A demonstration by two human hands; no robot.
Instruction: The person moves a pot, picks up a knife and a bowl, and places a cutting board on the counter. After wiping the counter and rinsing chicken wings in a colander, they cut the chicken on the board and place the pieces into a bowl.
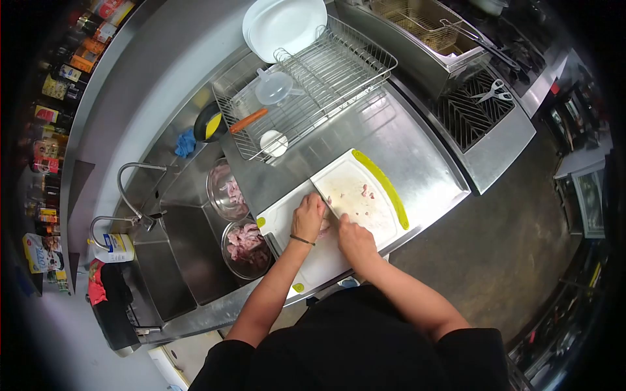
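Note:
On the white cutting board (365, 179) with lime-green trim, my right hand (357, 245) is closed around a knife (319, 190); the handle is hidden in the fist and the blade points away from me. My left hand (309, 218), a dark band on its wrist, has its fingers curled down beside the blade, pressing on a piece of raw meat (325, 225) mostly covered by the hand. Small meat scraps (366, 191) lie on the board right of the blade. Left of the board, two clear bowls hold pale pink raw meat (245, 240).
Beyond the board stands a wire dish rack (339, 72) with white plates (287, 26) and a strainer (274, 87). A steel sink (195, 254) with a curved faucet (124, 176) is at left. Scissors (494, 92) lie at right near a fryer basket (417, 26).

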